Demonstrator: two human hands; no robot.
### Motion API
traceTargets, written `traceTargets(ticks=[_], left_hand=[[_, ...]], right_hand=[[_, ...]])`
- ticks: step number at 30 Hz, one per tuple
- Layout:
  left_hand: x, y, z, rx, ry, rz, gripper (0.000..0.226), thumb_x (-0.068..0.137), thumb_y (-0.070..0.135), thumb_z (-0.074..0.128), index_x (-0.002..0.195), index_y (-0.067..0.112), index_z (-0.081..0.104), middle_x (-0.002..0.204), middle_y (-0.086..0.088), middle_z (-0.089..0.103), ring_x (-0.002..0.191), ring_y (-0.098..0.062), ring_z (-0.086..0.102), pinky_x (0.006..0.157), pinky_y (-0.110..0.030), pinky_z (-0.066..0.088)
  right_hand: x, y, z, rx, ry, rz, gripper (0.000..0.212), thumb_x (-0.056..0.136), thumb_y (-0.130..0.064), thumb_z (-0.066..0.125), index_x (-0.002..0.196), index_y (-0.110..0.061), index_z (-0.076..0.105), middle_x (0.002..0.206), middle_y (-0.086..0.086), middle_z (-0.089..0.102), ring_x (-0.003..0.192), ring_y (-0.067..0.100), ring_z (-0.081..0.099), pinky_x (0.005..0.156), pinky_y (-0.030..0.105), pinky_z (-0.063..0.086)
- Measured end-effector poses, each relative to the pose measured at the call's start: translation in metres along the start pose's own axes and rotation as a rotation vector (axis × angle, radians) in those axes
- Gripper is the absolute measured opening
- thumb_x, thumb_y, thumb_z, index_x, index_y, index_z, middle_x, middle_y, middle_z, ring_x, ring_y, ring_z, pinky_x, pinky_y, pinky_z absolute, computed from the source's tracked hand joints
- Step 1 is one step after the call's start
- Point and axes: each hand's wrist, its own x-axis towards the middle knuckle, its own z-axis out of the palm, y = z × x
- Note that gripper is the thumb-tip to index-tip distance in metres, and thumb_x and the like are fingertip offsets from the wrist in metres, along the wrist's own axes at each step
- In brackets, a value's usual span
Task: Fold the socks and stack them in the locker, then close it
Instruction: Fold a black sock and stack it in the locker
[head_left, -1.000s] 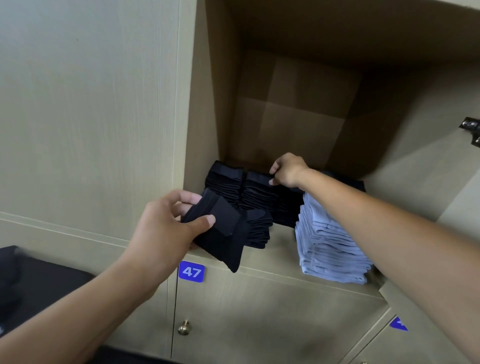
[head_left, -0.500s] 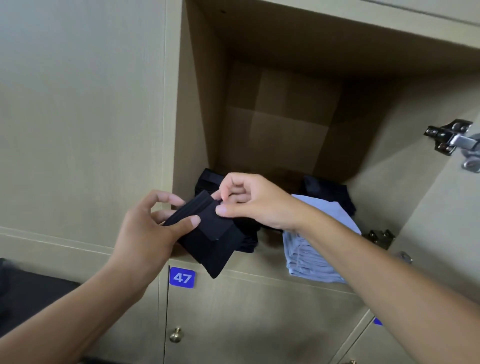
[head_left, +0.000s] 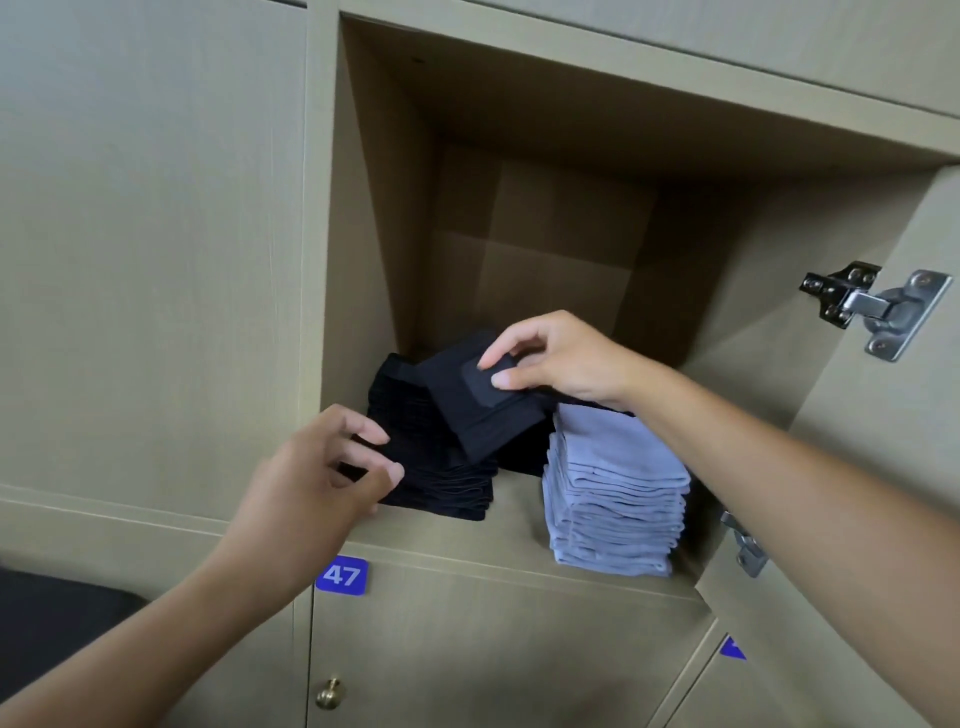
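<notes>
Locker (head_left: 363, 260) — open compartment above no. 47 label (head_left: 341, 576); door (head_left: 883, 415) swung out to the right, hinge (head_left: 878, 306) showing.

Contents, approx.: black sock stack (head_left: 441, 478) front left, more black behind it, partly hidden; light blue sock stack (head_left: 615, 499) front right, tall, tidy; both on locker floor, near front edge.

Item in transit: folded black sock (head_left: 483, 410), tilted, held in the air above black stack, not yet laid down.

Right hand (head_left: 561, 364) — grip: thumb and forefinger pinch sock's upper corner; other fingers curled behind.

Left hand (head_left: 317, 478) — grip half open, fingers loosely bent at black stack's front left corner, holding nothing; touching or just shy, can't tell.

Status, est.: most folding and stacking looks done; left — set this sock on black stack, square up, shut door. Dark shape (head_left: 57, 618) at lower left — maybe more socks, can't tell.
</notes>
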Motion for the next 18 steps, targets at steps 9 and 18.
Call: traceTargets(ticks=[9,18], left_hand=[[0.002,-0.004,0.002,0.102,-0.094,0.025,0.01,0.091,0.02,0.074,0.095,0.026,0.066,0.079,0.006,0.074,0.068,-0.016,0.071,0.079,-0.051,0.06],[0.004,-0.01,0.004,0.116,-0.132,0.026,0.008,0.092,0.02,0.073,0.095,0.024,0.066,0.077,0.006,0.073,0.065,-0.015,0.07,0.076,-0.05,0.06]], right_hand=[[0.028,0.062,-0.046,0.251,0.265,0.217,0.025,0.09,0.003,0.069,0.102,-0.018,0.078,0.107,0.006,0.072,0.103,0.018,0.068,0.088,0.029,0.057],[0.044,0.092,-0.06,0.215,0.313,0.402,0.026,0.092,0.009,0.065,0.106,-0.011,0.073,0.104,0.002,0.06,0.102,0.016,0.061,0.086,0.029,0.056]])
